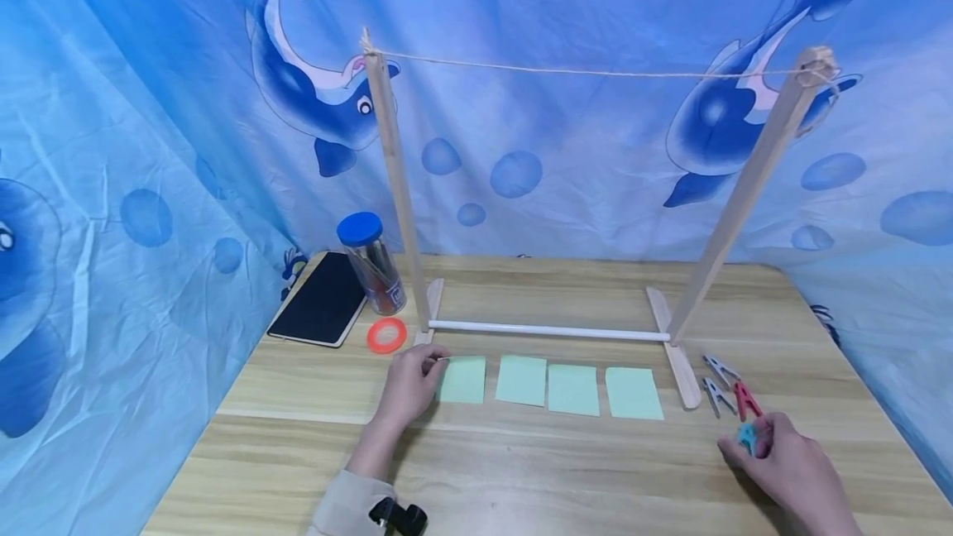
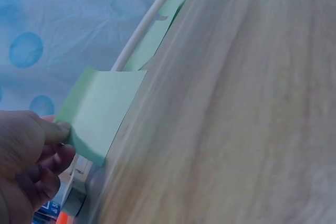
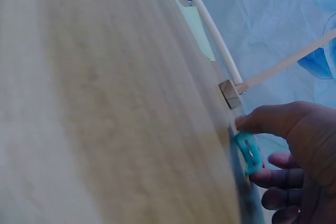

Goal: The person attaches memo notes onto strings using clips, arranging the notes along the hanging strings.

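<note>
My left hand [image 1: 412, 383] pinches the leftmost pale green paper sheet [image 1: 463, 380] by its left edge; in the left wrist view the gripped side of that sheet [image 2: 107, 111] curls up off the table. Three more green sheets [image 1: 573, 390] lie in a row to its right. At the table's right side, my right hand [image 1: 792, 463] holds a teal clothespin [image 3: 248, 153] between thumb and index finger. Just beyond that hand lie a red clothespin [image 1: 745, 400] and two grey clothespins [image 1: 716, 396].
A wooden frame with a white bottom rod [image 1: 551, 330] stands behind the sheets, a string [image 1: 536, 69] tied between its post tops. To the left are an orange tape ring [image 1: 370, 337], a blue-lidded jar [image 1: 377, 271] and a black notebook [image 1: 320, 300]. A blue dolphin-print curtain [image 1: 588, 131] hangs behind.
</note>
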`<state>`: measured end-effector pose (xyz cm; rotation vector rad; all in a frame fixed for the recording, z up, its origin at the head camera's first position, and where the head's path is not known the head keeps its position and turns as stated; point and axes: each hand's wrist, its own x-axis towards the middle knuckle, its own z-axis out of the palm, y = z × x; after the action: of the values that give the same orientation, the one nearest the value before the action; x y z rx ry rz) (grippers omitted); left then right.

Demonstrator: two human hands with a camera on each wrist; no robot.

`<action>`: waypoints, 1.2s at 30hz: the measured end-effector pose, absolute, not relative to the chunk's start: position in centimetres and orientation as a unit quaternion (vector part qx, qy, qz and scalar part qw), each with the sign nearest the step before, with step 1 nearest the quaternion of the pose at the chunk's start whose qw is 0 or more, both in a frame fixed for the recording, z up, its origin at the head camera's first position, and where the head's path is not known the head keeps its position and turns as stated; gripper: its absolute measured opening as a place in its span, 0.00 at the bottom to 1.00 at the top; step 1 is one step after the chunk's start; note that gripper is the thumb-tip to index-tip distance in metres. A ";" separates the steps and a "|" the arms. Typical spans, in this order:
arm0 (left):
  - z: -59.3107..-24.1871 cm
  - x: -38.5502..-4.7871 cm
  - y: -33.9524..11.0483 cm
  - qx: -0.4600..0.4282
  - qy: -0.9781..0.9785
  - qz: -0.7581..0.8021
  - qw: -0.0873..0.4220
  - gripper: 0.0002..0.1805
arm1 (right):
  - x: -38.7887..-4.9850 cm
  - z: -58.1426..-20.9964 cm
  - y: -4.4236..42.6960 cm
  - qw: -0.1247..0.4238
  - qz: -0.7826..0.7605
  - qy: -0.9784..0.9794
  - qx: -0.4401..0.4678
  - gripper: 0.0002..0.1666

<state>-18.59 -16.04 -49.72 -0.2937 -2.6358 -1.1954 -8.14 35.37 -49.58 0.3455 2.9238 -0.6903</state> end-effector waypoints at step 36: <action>-46.9 -18.6 -15.2 -0.012 -0.785 -0.600 0.150 0.09 | -7.9 -47.6 35.8 -0.071 -0.456 0.843 0.277 0.39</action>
<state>-18.63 -15.24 -46.94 -0.0348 -2.2570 -1.7253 -7.91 35.78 -47.57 0.9104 2.7746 -1.5018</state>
